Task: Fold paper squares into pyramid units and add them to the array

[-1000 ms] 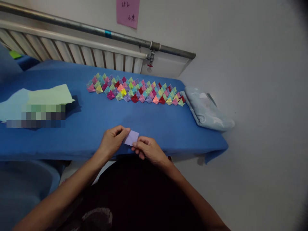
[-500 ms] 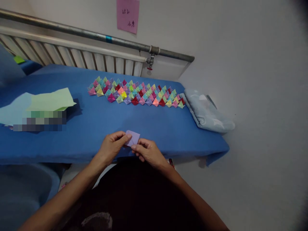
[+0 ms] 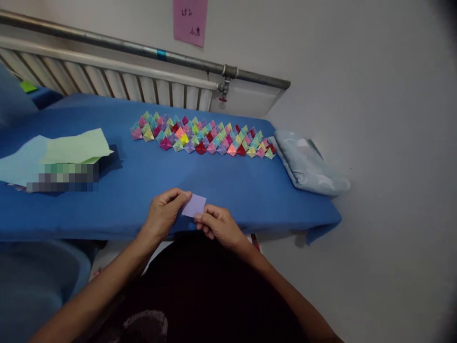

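Note:
A small purple paper square (image 3: 194, 205) is held above the near edge of the blue-covered table (image 3: 150, 178). My left hand (image 3: 164, 212) pinches its upper left corner between thumb and fingers. At its lower right side, my right hand (image 3: 219, 225) grips it with thumb and fingertips, the other fingers curled beneath. Beyond the hands, rows of small folded paper pieces (image 3: 200, 148) in many colours stand side by side on the cloth.
Green and blue paper sheets (image 3: 76, 146) lie at the left. A folded light blue cloth (image 3: 307, 166) rests at the table's right end. Behind the table are a white radiator (image 3: 121, 85) and a metal pipe (image 3: 124, 46). A blue chair (image 3: 39, 276) stands at lower left.
The purple paper now shows a plain face where a fold line showed before. My left thumb has shifted left, from over the paper to its corner. My right hand has hardly moved.

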`<act>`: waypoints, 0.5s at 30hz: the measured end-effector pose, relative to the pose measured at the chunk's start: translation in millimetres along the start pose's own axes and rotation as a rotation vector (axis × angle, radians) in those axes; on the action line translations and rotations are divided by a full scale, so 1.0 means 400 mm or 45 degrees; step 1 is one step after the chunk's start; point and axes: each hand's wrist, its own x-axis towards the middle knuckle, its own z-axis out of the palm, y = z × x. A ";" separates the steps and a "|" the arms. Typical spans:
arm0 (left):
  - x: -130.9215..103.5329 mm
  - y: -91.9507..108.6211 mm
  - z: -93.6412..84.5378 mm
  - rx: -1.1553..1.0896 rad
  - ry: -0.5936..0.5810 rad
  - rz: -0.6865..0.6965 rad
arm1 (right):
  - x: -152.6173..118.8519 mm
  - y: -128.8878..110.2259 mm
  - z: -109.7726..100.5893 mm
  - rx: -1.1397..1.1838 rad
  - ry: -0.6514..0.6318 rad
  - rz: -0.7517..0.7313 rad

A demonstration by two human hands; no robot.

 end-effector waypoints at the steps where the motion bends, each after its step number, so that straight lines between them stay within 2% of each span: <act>1: 0.003 -0.003 0.001 0.003 0.010 0.009 | 0.001 0.000 0.002 0.024 0.004 0.005; 6: 0.013 0.004 0.010 -0.046 -0.057 -0.072 | 0.007 0.013 0.004 0.130 0.035 0.057; 11: 0.015 0.014 0.016 -0.072 -0.127 -0.171 | 0.005 0.017 -0.006 0.099 0.029 0.069; 15: 0.008 0.008 0.009 -0.191 -0.204 -0.286 | 0.007 0.012 -0.011 0.157 0.104 0.045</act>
